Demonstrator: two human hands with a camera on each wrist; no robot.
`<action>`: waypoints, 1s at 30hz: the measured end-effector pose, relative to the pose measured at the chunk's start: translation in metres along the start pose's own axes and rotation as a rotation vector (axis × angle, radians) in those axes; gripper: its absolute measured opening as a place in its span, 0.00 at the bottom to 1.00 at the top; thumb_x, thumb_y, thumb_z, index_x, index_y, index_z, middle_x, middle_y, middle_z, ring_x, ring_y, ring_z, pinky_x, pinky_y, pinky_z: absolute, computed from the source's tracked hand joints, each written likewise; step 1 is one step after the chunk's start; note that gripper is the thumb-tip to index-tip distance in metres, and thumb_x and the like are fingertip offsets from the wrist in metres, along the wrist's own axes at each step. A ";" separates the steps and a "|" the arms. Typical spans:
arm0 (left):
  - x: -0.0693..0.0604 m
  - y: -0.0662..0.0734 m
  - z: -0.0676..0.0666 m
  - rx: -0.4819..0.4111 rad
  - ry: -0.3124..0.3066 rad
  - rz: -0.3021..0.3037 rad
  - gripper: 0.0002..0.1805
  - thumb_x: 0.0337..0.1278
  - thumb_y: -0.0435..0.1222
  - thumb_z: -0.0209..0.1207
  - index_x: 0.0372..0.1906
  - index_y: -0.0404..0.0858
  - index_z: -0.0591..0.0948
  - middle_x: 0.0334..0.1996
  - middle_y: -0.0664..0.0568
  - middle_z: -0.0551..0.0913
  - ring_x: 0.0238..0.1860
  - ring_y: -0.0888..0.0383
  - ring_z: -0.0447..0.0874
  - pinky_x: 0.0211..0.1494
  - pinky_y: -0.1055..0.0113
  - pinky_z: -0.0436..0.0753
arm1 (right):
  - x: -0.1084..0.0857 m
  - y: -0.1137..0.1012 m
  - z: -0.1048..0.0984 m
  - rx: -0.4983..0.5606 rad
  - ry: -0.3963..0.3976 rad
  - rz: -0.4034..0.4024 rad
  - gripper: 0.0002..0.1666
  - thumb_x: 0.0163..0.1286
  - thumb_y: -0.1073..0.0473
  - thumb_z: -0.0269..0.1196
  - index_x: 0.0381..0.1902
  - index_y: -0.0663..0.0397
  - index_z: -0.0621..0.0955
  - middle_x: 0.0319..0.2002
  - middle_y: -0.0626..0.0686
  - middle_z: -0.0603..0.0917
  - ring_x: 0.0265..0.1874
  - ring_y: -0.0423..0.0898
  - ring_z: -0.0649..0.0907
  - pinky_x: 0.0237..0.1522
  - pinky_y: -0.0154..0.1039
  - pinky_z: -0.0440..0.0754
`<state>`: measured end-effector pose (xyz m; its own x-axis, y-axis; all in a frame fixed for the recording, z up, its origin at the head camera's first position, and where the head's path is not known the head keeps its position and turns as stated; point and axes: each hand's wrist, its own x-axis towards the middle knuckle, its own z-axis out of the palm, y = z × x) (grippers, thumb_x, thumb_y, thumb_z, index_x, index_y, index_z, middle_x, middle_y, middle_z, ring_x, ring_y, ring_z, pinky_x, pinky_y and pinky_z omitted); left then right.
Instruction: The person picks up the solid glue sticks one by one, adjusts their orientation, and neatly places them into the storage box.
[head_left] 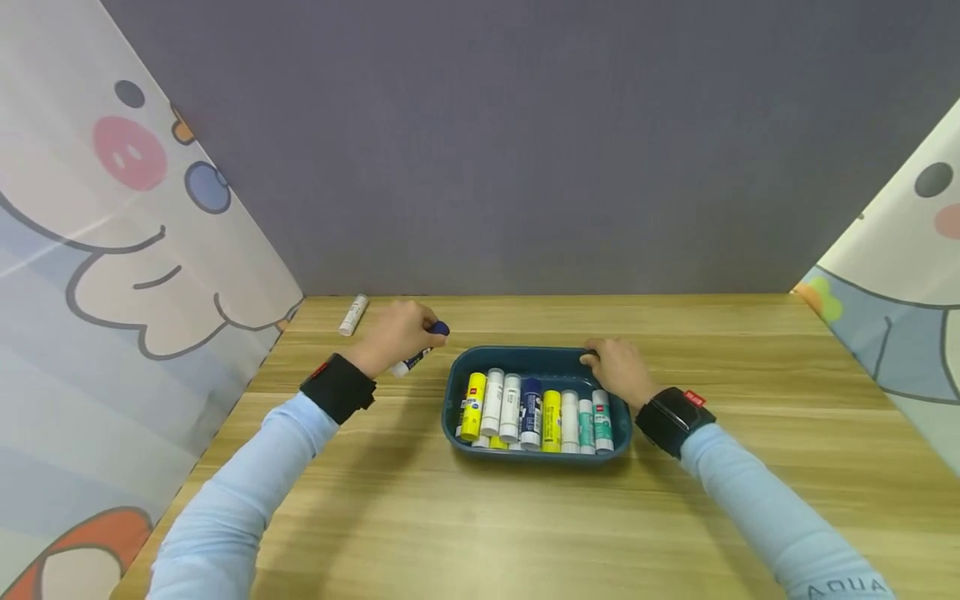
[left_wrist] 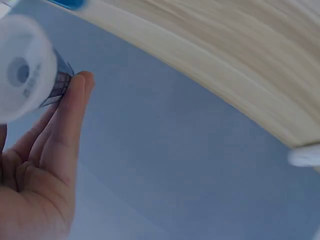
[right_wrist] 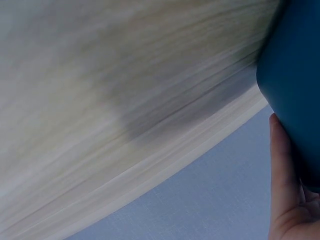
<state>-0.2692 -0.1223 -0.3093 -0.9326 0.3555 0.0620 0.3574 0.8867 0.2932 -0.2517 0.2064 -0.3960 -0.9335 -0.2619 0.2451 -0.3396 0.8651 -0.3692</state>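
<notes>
In the head view my left hand (head_left: 399, 335) holds a dark blue glue stick (head_left: 422, 357) above the table, left of the bin. Its white base (left_wrist: 25, 70) faces the left wrist camera, and fingertips pinch the labelled barrel. My right hand (head_left: 621, 368) grips the far right rim of a dark teal plastic bin (head_left: 540, 460). From the right wrist, fingers (right_wrist: 281, 160) lie along the outside of the bin wall (right_wrist: 295, 75). Inside stand or lean several glue sticks, among them a yellow one (head_left: 473, 407), a navy one (head_left: 531, 414) and a green one (head_left: 602, 422).
A white glue stick (head_left: 353, 315) lies on the wooden table (head_left: 480, 533) at the far left, near the back edge. Behind the table rises a grey panel (head_left: 540, 150). Cartoon-printed sheets (head_left: 90, 333) flank it on both sides.
</notes>
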 end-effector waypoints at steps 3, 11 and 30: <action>0.000 0.021 0.004 0.008 -0.034 0.051 0.21 0.50 0.45 0.64 0.44 0.35 0.83 0.36 0.46 0.85 0.24 0.60 0.78 0.30 0.69 0.77 | 0.002 0.000 0.000 0.004 -0.004 0.005 0.14 0.62 0.64 0.61 0.42 0.69 0.80 0.34 0.62 0.84 0.27 0.49 0.81 0.30 0.45 0.80; 0.001 0.064 0.027 -0.012 -0.139 0.111 0.16 0.50 0.47 0.64 0.19 0.41 0.77 0.10 0.58 0.65 0.12 0.63 0.61 0.17 0.73 0.56 | 0.006 -0.001 0.001 0.002 -0.008 0.019 0.14 0.62 0.63 0.62 0.43 0.68 0.80 0.36 0.62 0.84 0.31 0.52 0.83 0.34 0.48 0.81; 0.033 0.134 0.073 -0.038 -0.310 0.149 0.19 0.51 0.50 0.62 0.18 0.42 0.75 0.10 0.57 0.64 0.11 0.63 0.60 0.16 0.73 0.60 | 0.010 0.003 -0.001 -0.021 -0.017 0.044 0.13 0.63 0.62 0.61 0.41 0.67 0.81 0.35 0.61 0.84 0.32 0.55 0.83 0.35 0.50 0.80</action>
<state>-0.2483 0.0299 -0.3373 -0.8091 0.5582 -0.1839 0.4809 0.8087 0.3388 -0.2618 0.2069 -0.3938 -0.9494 -0.2303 0.2136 -0.2957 0.8845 -0.3608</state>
